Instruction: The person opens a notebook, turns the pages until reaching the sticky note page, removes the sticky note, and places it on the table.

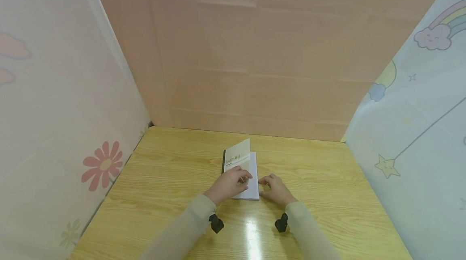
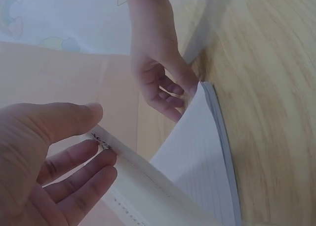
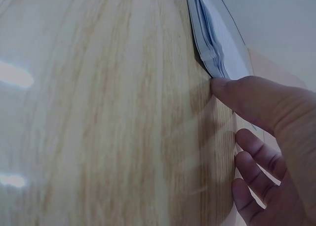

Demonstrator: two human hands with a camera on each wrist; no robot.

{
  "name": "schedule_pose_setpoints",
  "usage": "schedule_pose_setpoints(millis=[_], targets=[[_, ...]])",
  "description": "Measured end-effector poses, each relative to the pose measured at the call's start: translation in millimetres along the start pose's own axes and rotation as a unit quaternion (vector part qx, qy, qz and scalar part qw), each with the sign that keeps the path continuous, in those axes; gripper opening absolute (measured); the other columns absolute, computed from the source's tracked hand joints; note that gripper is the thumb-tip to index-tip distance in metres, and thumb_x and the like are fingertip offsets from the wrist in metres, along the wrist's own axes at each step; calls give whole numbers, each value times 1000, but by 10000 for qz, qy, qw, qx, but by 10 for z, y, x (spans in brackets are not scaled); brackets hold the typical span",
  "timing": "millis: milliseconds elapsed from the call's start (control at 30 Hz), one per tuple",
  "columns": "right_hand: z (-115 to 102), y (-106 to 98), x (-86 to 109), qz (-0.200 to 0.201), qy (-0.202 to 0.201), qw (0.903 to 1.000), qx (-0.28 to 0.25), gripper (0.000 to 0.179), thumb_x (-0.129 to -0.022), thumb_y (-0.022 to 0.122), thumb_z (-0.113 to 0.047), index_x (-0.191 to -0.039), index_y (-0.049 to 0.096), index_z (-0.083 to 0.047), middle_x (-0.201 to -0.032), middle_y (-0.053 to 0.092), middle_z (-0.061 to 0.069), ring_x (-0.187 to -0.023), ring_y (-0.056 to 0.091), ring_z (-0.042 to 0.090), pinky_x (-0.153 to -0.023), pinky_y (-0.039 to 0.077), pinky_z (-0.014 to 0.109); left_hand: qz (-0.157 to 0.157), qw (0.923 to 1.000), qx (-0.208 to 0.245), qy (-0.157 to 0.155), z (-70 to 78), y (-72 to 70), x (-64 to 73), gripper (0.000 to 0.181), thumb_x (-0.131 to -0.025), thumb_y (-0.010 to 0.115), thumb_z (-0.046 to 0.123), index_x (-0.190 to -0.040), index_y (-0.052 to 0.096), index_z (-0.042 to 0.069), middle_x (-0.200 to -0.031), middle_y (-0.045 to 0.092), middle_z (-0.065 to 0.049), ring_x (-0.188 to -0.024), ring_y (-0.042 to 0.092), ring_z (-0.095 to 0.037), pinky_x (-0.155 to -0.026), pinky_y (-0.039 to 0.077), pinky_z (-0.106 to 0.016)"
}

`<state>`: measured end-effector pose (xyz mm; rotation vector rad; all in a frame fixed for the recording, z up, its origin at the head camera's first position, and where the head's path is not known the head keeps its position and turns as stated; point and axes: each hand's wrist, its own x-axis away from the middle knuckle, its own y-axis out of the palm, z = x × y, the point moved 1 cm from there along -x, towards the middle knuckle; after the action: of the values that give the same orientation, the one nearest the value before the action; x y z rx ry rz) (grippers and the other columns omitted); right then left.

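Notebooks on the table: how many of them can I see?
1. The notebook lies on the wooden table, the left hand at its raised cover, the right hand at its right edge. No other is visible.

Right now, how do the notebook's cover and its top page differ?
The cover stands raised at an angle; the page lies much flatter. The cover bears the word Gambit; the page is white with faint ruled lines. Both belong to one notebook.
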<state>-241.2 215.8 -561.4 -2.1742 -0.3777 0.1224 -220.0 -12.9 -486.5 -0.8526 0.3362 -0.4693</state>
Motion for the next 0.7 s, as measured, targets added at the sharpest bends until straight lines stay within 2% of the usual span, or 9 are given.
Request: schedule_pose_setpoints(millis=[233, 433, 567, 700], targets=[[19, 0, -6, -34, 2, 10000, -89, 38, -79, 79, -27, -113, 66, -15, -105, 56, 1, -103, 51, 22, -89, 46, 46, 119, 9990, 413, -120, -27, -129, 80, 27, -88, 71, 16, -114, 67, 20, -100, 61, 7, -90, 59, -5, -79, 51, -21], [23, 10, -9, -33, -18, 10000, -85, 37, -80, 79, -24, -113, 66, -14, -105, 56, 1, -104, 53, 24, -90, 46, 46, 279, 9968, 730, -167, -117, -258, 196, 27, -89, 69, 13, -115, 65, 20, -105, 63, 4, -95, 60, -9, -84, 51, -26], [31, 18, -16, -47, -50, 10000, -32, 38, -80, 79, -24, -114, 66, -14, -105, 56, 1, -104, 53, 24, -91, 46, 46, 395, 9958, 777, -288, -199, -354, 293, 28, -90, 68, 14, -117, 64, 19, -109, 62, 3, -96, 60, -11, -85, 52, -29], [20, 10, -10, -86, -31, 10000, -6, 38, -81, 78, -24, -115, 66, -14, -107, 56, 1, -105, 52, 24, -91, 46, 47, 668, 9944, 708, -420, -300, -436, 390, 29, -89, 69, 15, -117, 64, 18, -109, 63, 3, -96, 61, -12, -86, 52, -31]])
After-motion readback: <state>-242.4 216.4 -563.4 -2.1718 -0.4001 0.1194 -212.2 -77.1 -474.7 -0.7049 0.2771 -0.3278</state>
